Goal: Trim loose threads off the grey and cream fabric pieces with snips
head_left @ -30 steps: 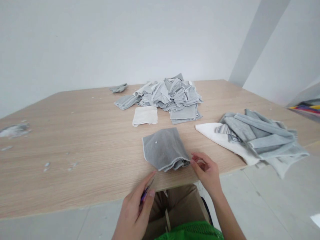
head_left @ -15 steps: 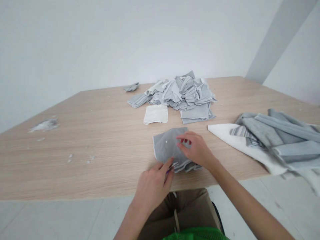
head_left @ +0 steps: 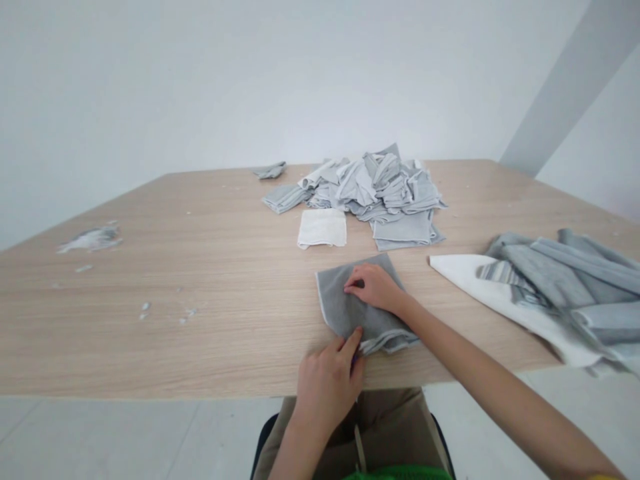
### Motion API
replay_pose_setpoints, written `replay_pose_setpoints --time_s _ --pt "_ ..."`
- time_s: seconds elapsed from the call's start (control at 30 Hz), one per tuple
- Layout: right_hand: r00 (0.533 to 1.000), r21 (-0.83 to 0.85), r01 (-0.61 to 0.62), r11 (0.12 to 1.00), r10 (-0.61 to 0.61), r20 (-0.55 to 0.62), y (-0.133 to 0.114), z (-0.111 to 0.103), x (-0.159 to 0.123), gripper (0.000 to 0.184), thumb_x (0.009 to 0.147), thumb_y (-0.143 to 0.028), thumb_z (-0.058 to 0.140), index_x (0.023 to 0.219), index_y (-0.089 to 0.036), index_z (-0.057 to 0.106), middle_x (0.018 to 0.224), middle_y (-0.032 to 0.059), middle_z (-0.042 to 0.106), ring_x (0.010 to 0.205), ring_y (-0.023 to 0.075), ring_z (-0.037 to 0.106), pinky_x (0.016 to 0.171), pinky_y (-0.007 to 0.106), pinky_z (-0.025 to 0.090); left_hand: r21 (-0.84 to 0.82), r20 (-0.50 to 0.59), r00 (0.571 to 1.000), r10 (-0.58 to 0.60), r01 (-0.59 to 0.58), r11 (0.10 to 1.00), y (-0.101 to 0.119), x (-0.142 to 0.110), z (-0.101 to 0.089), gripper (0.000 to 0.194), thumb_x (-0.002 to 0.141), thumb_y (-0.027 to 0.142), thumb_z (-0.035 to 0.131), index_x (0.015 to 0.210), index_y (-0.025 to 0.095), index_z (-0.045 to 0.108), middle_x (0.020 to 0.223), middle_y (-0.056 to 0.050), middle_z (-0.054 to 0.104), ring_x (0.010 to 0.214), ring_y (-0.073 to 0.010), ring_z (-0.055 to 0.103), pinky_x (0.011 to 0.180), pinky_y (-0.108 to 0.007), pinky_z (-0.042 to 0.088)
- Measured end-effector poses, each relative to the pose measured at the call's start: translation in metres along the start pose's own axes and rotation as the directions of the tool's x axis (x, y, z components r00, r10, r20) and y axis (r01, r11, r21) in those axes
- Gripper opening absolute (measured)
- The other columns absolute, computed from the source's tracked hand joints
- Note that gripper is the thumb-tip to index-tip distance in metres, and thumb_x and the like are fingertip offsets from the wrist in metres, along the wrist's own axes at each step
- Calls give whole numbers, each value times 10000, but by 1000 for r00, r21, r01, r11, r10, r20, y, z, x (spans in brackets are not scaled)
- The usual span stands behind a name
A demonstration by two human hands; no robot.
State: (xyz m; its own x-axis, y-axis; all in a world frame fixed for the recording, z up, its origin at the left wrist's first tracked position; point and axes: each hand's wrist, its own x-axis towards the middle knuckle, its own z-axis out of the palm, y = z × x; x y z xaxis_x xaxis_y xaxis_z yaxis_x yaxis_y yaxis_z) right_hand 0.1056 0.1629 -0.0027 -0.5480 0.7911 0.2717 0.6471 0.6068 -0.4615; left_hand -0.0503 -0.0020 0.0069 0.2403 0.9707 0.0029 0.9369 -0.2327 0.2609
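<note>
A grey cloth (head_left: pixel 337 303) with pale stitched edges lies near the front of the table, with several layers showing at its near edge. My left hand (head_left: pixel 330 380) is closed at that near edge, its index fingertip on the cloth. A bit of purple shows between its thumb and finger; the rest of that small item is hidden. Over the middle of the cloth, my right hand (head_left: pixel 374 287) is closed in a pinch, thumb and index fingertips together. Whatever is between those fingertips is too small to make out.
Behind the cloth lies a white folded cloth (head_left: pixel 323 228), before a heap of grey cloths (head_left: pixel 375 187). More grey fabric (head_left: pixel 565 273) and a white piece (head_left: pixel 470 273) hang over the table's right front edge. Lint scraps (head_left: pixel 93 239) lie at left.
My right hand has moved left across the cloth and its fingers have closed together. The white speck on the cloth no longer shows. My left hand stays at the near edge. The view has shifted slightly.
</note>
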Motion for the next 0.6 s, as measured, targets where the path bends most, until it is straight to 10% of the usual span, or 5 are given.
replay_pose_setpoints --time_s 0.27,0.6 --pt "996 106 85 991 -81 -35 -12 -24 -17 106 896 -146 664 872 -154 766 862 64 740 790 163 635 768 287 474 -22 -63 998 17 -19 1000 0 -4 4 443 958 242 543 1396 293 587 1117 -50 772 895 -256 746 748 -362 561" --pt "955 128 196 972 -219 202 -20 -39 -46 118 862 -148 700 834 -195 805 806 43 765 784 177 687 763 291 500 -47 -75 997 29 -33 998 -2 -3 4 429 961 251 516 1380 294 598 1101 -44 772 895 -250 741 721 -339 543"
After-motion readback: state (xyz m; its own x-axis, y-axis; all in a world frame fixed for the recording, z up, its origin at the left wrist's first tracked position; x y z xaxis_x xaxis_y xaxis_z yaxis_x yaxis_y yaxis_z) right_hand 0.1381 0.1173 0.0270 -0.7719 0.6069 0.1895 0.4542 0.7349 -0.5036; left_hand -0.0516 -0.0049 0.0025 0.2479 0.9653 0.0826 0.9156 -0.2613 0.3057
